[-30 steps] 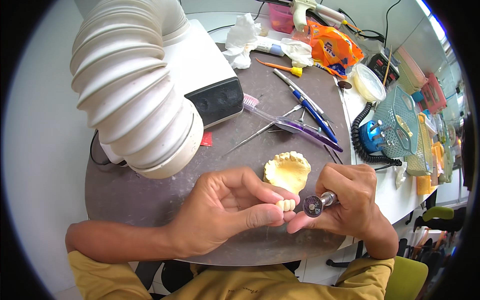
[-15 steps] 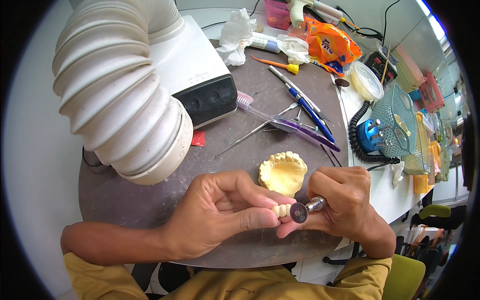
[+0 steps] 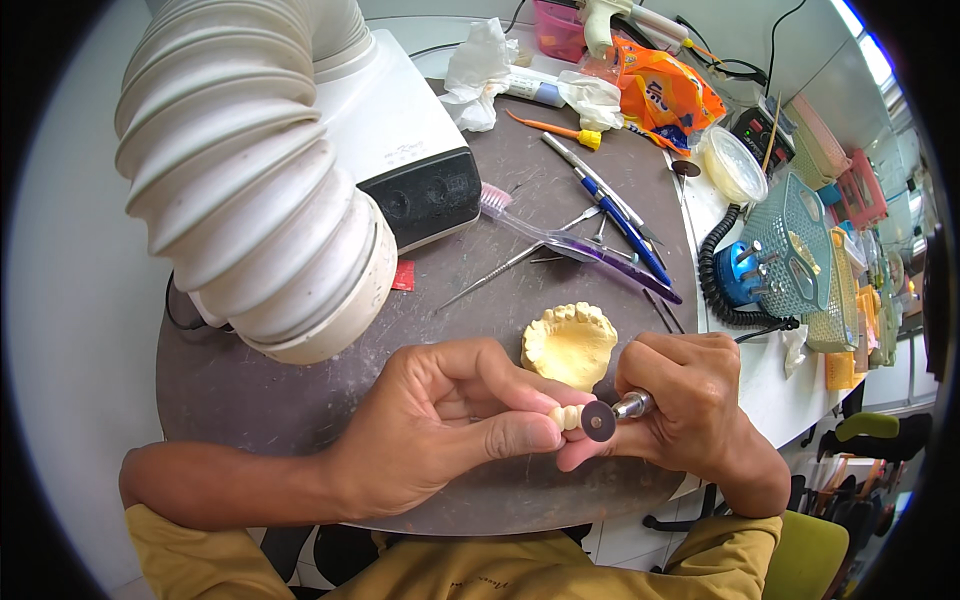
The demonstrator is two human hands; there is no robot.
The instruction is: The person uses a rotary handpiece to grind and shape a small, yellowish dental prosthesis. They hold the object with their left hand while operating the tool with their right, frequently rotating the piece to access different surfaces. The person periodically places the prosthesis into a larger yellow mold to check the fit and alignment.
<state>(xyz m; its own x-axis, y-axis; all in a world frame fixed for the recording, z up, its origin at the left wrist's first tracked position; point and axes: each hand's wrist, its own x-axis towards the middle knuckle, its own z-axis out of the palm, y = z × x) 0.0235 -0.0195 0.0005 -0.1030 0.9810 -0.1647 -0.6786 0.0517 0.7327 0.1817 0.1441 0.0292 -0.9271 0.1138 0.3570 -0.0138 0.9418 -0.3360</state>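
Between the thumb and fingers of my left hand (image 3: 465, 405) is a small cream dental bridge (image 3: 565, 417) of a few joined teeth. My right hand (image 3: 685, 400) grips a metal rotary handpiece (image 3: 634, 405), fitted with a dark round cutting disc (image 3: 599, 421). The disc stands at the right end of the bridge; whether it touches cannot be made out. Just beyond my hands a yellow plaster dental model (image 3: 570, 345) lies on the brown table mat (image 3: 480, 345).
A ribbed white suction hose (image 3: 250, 190) reaches in at the left beside a white box (image 3: 400, 120). Farther back lie a purple toothbrush (image 3: 590, 250), a blue pen (image 3: 635, 240) and an orange packet (image 3: 665, 90). A teal basket (image 3: 790, 245) stands at the right.
The whole view has shifted slightly. The bridge and disc stay close together, with the disc seen at a slightly different angle. Both hands keep their holds.
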